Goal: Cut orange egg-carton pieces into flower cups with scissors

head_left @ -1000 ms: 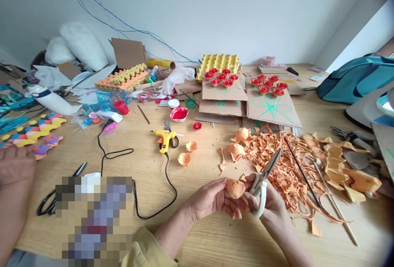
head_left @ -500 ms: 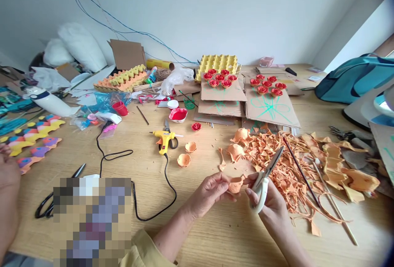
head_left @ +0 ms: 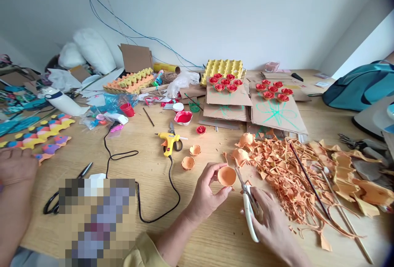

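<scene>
left hand [head_left: 205, 193]: pinching orange cup [head_left: 227, 176] by its side, mouth showing | right hand [head_left: 271, 214]: gripping white-handled scissors [head_left: 248, 213], tips beside cup, contact unclear | beyond left hand: bowl [head_left: 184, 124] holding red paint [head_left: 184, 116]; farther left, red cup [head_left: 127, 111], contents unreadable | left of left hand: pixelated patch [head_left: 100, 222]; another person's arm [head_left: 15, 205], cut off
</scene>
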Demonstrator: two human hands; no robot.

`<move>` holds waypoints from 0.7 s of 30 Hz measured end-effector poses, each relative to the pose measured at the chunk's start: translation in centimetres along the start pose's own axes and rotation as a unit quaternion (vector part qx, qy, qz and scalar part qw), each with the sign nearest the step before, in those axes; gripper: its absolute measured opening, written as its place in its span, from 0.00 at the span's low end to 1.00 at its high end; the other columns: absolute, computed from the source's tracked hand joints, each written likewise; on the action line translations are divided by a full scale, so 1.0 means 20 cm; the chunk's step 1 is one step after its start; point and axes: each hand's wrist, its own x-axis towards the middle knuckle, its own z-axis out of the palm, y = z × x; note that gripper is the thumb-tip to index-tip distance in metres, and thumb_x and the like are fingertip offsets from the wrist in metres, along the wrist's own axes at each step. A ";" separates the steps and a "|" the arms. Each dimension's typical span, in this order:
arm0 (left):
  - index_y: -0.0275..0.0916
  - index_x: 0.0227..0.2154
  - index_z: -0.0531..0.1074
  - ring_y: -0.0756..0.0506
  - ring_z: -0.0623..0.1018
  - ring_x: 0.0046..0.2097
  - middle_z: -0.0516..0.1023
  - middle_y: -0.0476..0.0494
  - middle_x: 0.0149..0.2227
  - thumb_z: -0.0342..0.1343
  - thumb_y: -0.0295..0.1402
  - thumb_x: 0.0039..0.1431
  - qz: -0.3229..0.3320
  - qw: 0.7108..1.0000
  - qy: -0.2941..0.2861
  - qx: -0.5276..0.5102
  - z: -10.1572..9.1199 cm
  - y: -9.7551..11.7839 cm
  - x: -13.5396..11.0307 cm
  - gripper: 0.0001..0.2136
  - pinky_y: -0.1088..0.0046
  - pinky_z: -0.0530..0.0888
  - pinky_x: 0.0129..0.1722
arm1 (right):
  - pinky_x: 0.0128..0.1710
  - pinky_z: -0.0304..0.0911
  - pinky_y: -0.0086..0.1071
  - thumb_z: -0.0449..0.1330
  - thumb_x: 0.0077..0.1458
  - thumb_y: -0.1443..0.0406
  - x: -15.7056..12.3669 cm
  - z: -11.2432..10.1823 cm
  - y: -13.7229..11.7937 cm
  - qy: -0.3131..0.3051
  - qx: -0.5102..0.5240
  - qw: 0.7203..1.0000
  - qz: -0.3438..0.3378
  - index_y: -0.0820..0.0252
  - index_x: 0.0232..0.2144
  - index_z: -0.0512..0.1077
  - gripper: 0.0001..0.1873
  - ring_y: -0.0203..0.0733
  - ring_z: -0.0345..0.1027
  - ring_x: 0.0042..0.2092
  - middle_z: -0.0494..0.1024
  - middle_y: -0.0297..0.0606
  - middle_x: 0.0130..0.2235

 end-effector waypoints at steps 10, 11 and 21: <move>0.41 0.50 0.65 0.45 0.75 0.49 0.72 0.44 0.46 0.62 0.26 0.53 0.010 0.998 0.055 -0.035 0.02 -0.02 -0.01 0.21 0.66 0.73 0.53 | 0.39 0.66 0.41 0.58 0.56 0.64 0.03 -0.02 -0.04 -0.014 -0.082 0.995 -0.052 0.54 0.40 0.63 0.09 0.47 0.71 0.37 0.76 0.36 0.35; 0.41 0.49 0.65 0.45 0.75 0.49 0.71 0.44 0.46 0.62 0.26 0.53 0.011 0.998 0.053 -0.034 0.02 -0.02 -0.01 0.21 0.66 0.73 0.53 | 0.38 0.66 0.41 0.58 0.56 0.65 0.03 -0.02 -0.04 -0.014 -0.082 0.995 -0.054 0.54 0.39 0.63 0.08 0.47 0.71 0.36 0.76 0.36 0.35; 0.41 0.48 0.66 0.44 0.76 0.49 0.72 0.44 0.46 0.63 0.24 0.51 0.023 0.999 -0.030 -0.030 0.00 -0.01 -0.01 0.22 0.68 0.73 0.52 | 0.37 0.66 0.40 0.57 0.56 0.65 0.02 -0.03 -0.04 -0.019 -0.055 0.997 -0.047 0.54 0.33 0.61 0.05 0.45 0.70 0.35 0.74 0.35 0.33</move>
